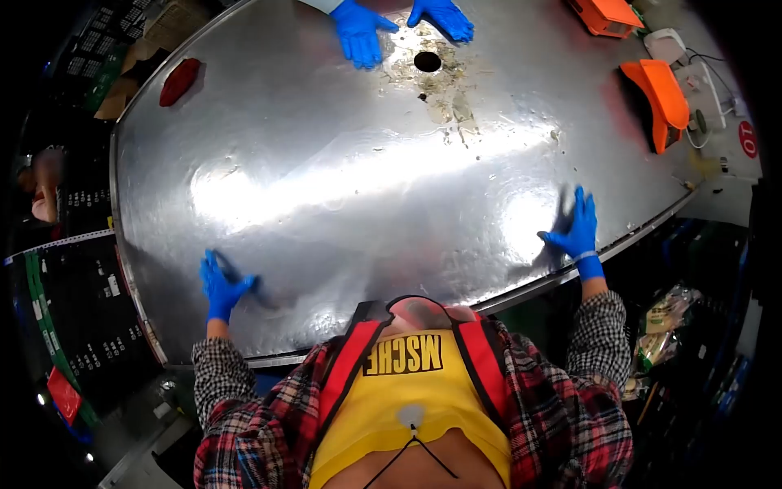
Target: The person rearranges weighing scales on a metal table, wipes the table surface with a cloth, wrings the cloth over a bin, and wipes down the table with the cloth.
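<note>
My left hand (221, 287), in a blue glove, rests on the left front part of the metal table (326, 236), fingers and thumb spread and holding nothing. On the right, near the table's front edge, my right hand (577, 228) is also gloved in blue, with its thumb stretched apart from the fingers and nothing in it. Both hands are far from the other objects. At the far side, another person's two blue-gloved hands (358, 34) lie beside a round dark hole (427, 62) with brownish residue (460, 110) around it.
A dark red object (180, 82) lies at the table's far left. Two orange devices (666, 102) stand at the right edge, near white boxes (702, 94) with cables. Dark crates (90, 314) are at the left. Clear-wrapped packages (669, 314) sit below the table's right side.
</note>
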Tool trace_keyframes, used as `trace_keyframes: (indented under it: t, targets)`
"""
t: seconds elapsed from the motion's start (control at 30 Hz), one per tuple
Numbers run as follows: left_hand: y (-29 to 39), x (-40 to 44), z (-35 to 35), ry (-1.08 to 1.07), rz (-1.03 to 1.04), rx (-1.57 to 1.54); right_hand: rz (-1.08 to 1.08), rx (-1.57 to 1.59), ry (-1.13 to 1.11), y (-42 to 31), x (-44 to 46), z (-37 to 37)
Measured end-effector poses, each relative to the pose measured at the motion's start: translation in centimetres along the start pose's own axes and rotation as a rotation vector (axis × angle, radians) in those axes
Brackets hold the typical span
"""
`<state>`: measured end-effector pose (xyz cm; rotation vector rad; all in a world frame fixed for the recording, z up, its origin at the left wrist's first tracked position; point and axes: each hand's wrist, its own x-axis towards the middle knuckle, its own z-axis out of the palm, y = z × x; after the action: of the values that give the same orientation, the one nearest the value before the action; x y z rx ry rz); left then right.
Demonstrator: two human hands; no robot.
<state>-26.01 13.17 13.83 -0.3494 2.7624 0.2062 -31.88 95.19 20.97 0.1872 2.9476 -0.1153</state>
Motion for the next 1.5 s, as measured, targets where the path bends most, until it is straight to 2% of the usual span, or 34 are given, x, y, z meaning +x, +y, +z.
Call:
trace_keyframes:
  t: [0.07,0.17,0.23,0.27,0.33,0.4,0.47,0.6,0.63,0.67,0.73,0.77,0.8,0.83,0.87,0.9,0.93,0.97,1.0,1.07,1.17,1.2,1.27,1.3,1.33,1.4,1.47,1.5]
  targets:
    - [3.2,-3.4,-0.5,-0.108,-0.121,0.05,0.137,-0.021,-0.012,4.7,-3.2,2.3]
    - [9.2,-2.3,2.0,0.066,0.128,0.014,0.264,-0.065,-0.007,3.6,-0.4,2.8]
    - [16.7,-0.6,1.3,0.013,0.182,0.051,0.269,-0.031,0.103,2.3,4.3,4.3]
    - [18.7,-0.2,1.2,0.0,0.216,0.047,0.324,-0.054,0.05,1.1,4.5,2.5]
    - [24.1,1.2,1.0,0.044,0.245,0.014,0.161,-0.006,0.204,-0.4,10.2,3.3]
    - [29.7,3.5,1.5,0.098,0.231,-0.044,0.01,0.026,0.153,-3.3,15.9,2.9]
    - [34.6,6.1,1.4,0.115,0.242,-0.11,-0.195,0.081,0.203,-6.6,20.9,3.8]
    - [42.8,12.3,1.7,0.199,0.239,-0.248,-0.388,0.304,0.3,-15.3,27.3,5.9]
    - [44.7,13.7,1.4,0.234,0.267,-0.255,-0.366,0.285,0.256,-17.7,28.1,6.0]
    - [46.6,15.4,1.6,0.3,0.278,-0.278,-0.411,0.417,0.278,-19.9,28.7,5.7]
    - [49.8,19.1,3.0,0.438,0.336,-0.235,-0.431,0.39,0.278,-23.8,29.4,6.1]
    - [51.2,20.6,3.5,0.442,0.359,-0.234,-0.47,0.472,0.302,-25.0,30.1,6.7]
    - [52.8,23.5,5.3,0.513,0.345,-0.257,-0.379,0.464,0.226,-26.5,30.6,6.0]
    - [54.4,23.1,2.8,0.485,0.318,-0.405,-0.379,0.587,0.31,-26.6,31.8,7.5]
    - [55.5,23.9,1.7,0.385,0.289,-0.409,-0.36,0.639,0.278,-26.9,32.2,7.1]
    - [56.2,25.3,0.6,0.311,0.358,-0.113,-0.353,0.628,0.21,-27.1,33.2,6.7]
    - [56.2,24.7,-1.0,0.232,0.414,-0.175,-0.44,0.674,0.264,-26.7,34.3,7.2]
    - [56.0,24.5,-0.8,0.282,0.463,-0.091,-0.474,0.635,0.319,-26.8,34.2,7.2]
    - [56.2,24.2,-0.7,0.346,0.474,-0.125,-0.418,0.769,0.158,-26.7,34.2,6.1]
    - [56.8,26.5,1.9,0.457,0.486,-0.153,-0.347,1.028,0.124,-27.4,33.6,4.4]
    - [56.6,25.8,-0.8,0.283,0.507,-0.256,-0.472,1.204,0.004,-26.0,36.4,7.7]
    - [56.6,25.5,-1.4,0.196,0.554,-0.402,-0.524,1.402,-0.144,-24.8,37.4,8.5]
    - [53.8,25.9,-3.5,0.027,0.644,-0.652,-0.306,1.621,-0.259,-23.7,37.7,8.2]
    - [52.5,25.4,-2.7,0.045,0.683,-0.778,-0.469,1.371,-0.111,-23.0,35.9,6.6]
    - [50.4,21.3,-5.6,0.084,0.682,-0.691,-0.597,1.107,0.02,-21.3,33.0,5.0]
    - [44.1,16.2,-7.1,0.279,0.724,-0.41,-0.735,0.671,0.168,-18.7,26.3,0.8]
    - [34.6,12.7,-5.4,0.356,0.679,-0.528,-0.68,0.447,0.214,-14.5,19.3,-0.2]
    - [28.5,11.4,-4.3,0.353,0.592,-0.554,-0.589,0.362,0.179,-12.1,16.2,0.2]
